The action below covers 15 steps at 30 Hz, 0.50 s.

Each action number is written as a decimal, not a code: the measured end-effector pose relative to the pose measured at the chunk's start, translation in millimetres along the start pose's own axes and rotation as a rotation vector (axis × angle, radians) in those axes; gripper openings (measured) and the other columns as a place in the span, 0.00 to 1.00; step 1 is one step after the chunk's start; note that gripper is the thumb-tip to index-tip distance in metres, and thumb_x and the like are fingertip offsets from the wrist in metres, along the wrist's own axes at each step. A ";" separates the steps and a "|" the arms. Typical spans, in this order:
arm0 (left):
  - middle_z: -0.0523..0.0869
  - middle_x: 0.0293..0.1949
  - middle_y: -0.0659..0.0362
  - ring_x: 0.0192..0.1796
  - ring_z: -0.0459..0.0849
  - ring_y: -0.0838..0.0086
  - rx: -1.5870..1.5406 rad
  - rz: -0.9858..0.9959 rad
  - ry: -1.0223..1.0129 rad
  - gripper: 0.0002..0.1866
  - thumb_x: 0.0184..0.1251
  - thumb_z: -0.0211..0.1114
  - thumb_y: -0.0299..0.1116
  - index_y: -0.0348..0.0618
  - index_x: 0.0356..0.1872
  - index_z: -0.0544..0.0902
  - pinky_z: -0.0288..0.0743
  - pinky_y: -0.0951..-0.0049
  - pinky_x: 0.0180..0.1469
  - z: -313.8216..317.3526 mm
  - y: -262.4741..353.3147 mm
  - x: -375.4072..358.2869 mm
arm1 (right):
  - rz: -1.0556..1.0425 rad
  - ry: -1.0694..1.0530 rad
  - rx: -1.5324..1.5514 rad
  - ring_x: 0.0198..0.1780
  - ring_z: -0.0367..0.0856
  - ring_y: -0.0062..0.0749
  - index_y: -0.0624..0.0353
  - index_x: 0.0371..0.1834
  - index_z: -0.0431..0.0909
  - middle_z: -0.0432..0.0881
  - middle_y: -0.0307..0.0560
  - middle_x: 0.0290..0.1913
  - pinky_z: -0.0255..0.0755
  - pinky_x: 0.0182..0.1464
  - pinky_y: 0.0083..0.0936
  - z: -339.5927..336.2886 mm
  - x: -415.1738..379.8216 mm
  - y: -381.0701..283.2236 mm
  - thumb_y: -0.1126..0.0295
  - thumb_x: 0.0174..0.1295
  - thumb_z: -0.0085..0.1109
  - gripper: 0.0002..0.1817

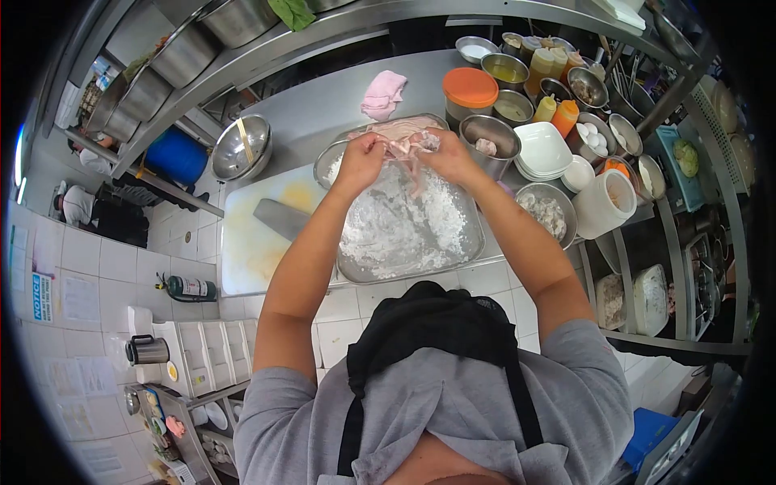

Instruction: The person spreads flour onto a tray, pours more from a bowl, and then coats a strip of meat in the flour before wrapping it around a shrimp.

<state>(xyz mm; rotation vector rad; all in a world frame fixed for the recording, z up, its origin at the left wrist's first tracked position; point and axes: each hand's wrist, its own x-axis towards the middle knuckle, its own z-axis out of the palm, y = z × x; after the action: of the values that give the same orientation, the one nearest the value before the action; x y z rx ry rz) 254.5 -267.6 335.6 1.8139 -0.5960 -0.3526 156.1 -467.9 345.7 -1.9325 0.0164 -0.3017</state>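
Observation:
A thin, pale pink piece of raw meat (402, 150), perhaps chicken, is stretched between my two hands over the far half of a metal tray (478, 246). My left hand (364, 159) is closed on its left side, and my right hand (447, 157) grips its right side; a strip dangles between them. White flour (376, 234) covers much of the tray's bottom. More pale raw meat (416, 124) lies along the tray's far end, partly behind my fingers. To the left, a broad knife blade (279, 217) rests on a white cutting board (242, 255), its handle hidden by my left arm.
Metal bowls (242, 145) stand at the back left, near a pink cloth (383, 94). Close on the right are a metal pot (491, 139), an orange-lidded tub (470, 87), white square dishes (543, 151) and a bowl of pale pieces (546, 212). A metal shelf (380, 20) overhangs the back.

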 end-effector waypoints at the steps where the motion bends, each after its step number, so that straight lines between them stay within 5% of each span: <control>1: 0.89 0.41 0.58 0.44 0.86 0.77 0.000 0.003 0.006 0.12 0.79 0.51 0.28 0.34 0.45 0.83 0.79 0.74 0.49 -0.9 1.4 -2.2 | 0.054 0.010 -0.043 0.43 0.87 0.36 0.66 0.54 0.83 0.89 0.54 0.43 0.78 0.48 0.32 -2.6 -1.7 -4.5 0.68 0.56 0.68 0.22; 6: 0.86 0.47 0.51 0.48 0.86 0.65 -0.659 -0.151 0.078 0.13 0.79 0.48 0.32 0.36 0.49 0.78 0.80 0.64 0.54 -15.8 6.4 -8.3 | 0.180 0.036 0.034 0.44 0.86 0.33 0.70 0.61 0.79 0.88 0.55 0.42 0.77 0.49 0.29 -8.9 17.1 25.6 0.68 0.59 0.64 0.26; 10: 0.85 0.43 0.53 0.44 0.84 0.67 -0.814 -0.129 0.135 0.10 0.77 0.51 0.32 0.38 0.47 0.77 0.78 0.65 0.50 -41.5 13.6 -16.8 | 0.188 0.005 0.155 0.39 0.83 0.29 0.73 0.64 0.75 0.86 0.51 0.38 0.76 0.45 0.28 -23.6 12.7 -1.5 0.69 0.61 0.61 0.28; 12: 0.84 0.50 0.48 0.52 0.84 0.60 -0.916 -0.096 0.159 0.12 0.78 0.48 0.34 0.38 0.48 0.77 0.77 0.57 0.59 -66.4 14.0 -22.9 | 0.209 0.094 0.067 0.37 0.81 0.27 0.73 0.63 0.76 0.85 0.48 0.36 0.76 0.41 0.27 -23.2 13.2 -1.0 0.69 0.63 0.61 0.27; 15: 0.85 0.49 0.48 0.52 0.85 0.58 -0.953 -0.049 0.209 0.13 0.78 0.47 0.35 0.39 0.47 0.77 0.77 0.57 0.58 -94.8 15.4 -33.4 | 0.187 0.167 -0.050 0.32 0.79 0.25 0.74 0.62 0.77 0.82 0.44 0.32 0.73 0.36 0.26 -27.7 16.1 6.2 0.67 0.65 0.61 0.25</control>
<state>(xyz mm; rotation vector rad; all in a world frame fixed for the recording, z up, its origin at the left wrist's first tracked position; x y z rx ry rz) 272.5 -177.2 378.4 0.9258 -0.1677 -0.3849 166.5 -498.0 352.8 -1.9335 0.3157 -0.3389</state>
